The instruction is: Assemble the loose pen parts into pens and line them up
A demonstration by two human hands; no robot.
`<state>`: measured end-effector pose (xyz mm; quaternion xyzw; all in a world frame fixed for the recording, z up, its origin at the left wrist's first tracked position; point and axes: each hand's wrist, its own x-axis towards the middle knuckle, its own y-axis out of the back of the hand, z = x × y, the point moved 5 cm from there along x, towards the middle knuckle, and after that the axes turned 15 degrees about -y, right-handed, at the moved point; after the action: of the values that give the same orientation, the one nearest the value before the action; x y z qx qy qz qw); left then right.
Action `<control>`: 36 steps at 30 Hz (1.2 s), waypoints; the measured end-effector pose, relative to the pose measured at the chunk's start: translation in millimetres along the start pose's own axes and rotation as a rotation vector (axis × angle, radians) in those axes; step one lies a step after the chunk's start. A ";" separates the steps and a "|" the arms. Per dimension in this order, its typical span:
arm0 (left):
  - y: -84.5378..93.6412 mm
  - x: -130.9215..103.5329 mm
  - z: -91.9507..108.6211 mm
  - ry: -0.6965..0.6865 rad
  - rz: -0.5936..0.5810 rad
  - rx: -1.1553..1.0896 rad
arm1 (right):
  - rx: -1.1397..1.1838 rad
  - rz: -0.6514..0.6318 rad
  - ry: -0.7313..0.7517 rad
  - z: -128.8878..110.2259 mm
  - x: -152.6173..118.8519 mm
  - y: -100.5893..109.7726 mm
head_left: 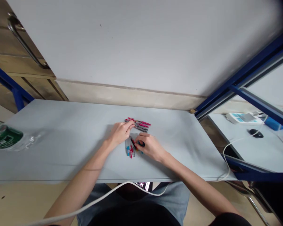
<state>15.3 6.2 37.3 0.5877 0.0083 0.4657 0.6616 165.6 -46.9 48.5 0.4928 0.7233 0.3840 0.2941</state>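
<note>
A row of pink, grey and black pens (142, 125) lies side by side on the pale grey table, pointing right. My left hand (121, 131) is at their left ends, its fingers closed together over them and hiding part of the row. Nearer to me is a second, looser group with a blue-capped pen (128, 151) and a red-capped pen (131, 152). On the right side of this group, my right hand (150, 146) has curled fingers pinching a dark pen (133, 145). Its fingers partly cover the pens beneath.
A large clear bottle with a green label (7, 136) lies at the table's left. A white cable (96, 201) crosses in front of me. Blue metal frame bars (244, 69) stand at the right, with a black mouse (256, 133) on another desk beyond. A wall runs behind the table (61, 141).
</note>
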 end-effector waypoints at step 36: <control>-9.8 0.7 4.7 0.008 -0.076 0.000 | -0.029 -0.025 0.170 1.7 0.9 -20.9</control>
<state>24.2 4.2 31.5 0.5851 0.0332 0.4424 0.6788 156.4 -50.2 29.8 0.4452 0.7461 0.4311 0.2436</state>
